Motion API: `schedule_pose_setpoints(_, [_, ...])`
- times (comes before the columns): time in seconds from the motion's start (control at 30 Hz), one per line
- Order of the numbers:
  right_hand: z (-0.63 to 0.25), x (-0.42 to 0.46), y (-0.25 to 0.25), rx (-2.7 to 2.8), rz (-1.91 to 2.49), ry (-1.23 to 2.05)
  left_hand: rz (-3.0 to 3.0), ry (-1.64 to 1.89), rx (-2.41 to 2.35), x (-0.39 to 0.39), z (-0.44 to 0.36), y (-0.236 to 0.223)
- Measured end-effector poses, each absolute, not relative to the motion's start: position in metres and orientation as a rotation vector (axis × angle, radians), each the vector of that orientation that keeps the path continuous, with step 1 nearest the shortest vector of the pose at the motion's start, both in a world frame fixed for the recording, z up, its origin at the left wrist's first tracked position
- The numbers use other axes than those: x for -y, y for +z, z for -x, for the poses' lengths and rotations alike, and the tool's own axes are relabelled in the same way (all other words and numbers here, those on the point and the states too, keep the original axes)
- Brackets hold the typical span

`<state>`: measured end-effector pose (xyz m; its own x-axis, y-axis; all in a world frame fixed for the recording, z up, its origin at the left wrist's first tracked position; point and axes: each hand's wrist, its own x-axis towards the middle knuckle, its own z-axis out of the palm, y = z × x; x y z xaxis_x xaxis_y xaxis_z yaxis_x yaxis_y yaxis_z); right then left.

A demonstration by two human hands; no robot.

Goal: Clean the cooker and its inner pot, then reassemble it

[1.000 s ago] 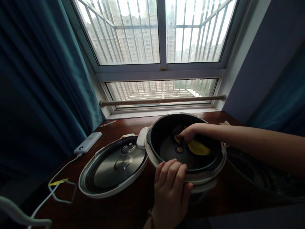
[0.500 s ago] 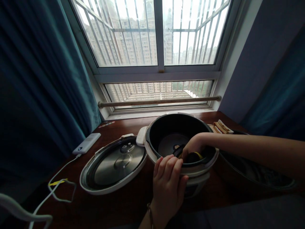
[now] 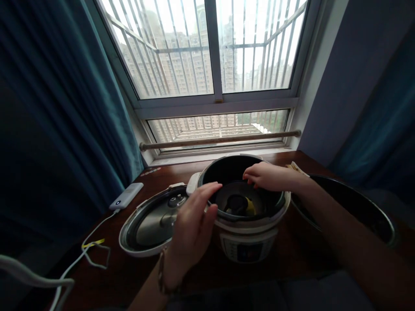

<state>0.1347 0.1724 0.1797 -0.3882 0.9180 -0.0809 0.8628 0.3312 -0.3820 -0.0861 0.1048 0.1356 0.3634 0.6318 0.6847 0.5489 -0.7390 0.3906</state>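
An electric pressure cooker [image 3: 249, 247] stands on the table, its dark inner pot [image 3: 223, 170] uncovered. A black round object with a yellow part [image 3: 236, 204] lies at the pot's bottom; its kind is unclear. My left hand [image 3: 194, 222], fingers stretched out and thumb apart, is at the pot's near left rim and holds nothing. Over the pot's right side hangs my right hand [image 3: 268, 176], with loosely bent fingers pointing left and nothing visible in them. The steel-lined lid [image 3: 152, 235] lies underside up left of the cooker, partly hidden behind my left hand.
A large dark pan [image 3: 353, 203] with a metal rim sits to the right, partly behind my right arm. A light wooden piece [image 3: 298, 168] is behind it. On the left lie a white power bank [image 3: 127, 196] and its cable [image 3: 71, 263]. A window [image 3: 218, 65] is behind the table.
My right hand has risen out of the pot and let go of the black and yellow object. My left hand has come off the front rim and moved left, its fingers straightened.
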Motion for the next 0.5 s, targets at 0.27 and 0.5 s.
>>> schedule_pose_setpoints(0.27, [-0.144, -0.090, 0.116, 1.780, 1.450, 0.091, -2.592, 0.402, -0.825, -0.190, 0.010, 0.192])
schedule_pose_setpoints(0.5, [-0.136, -0.094, 0.083, 1.613, 1.264, -0.073, -2.408, -0.622, -0.767, -0.225, -0.034, 0.128])
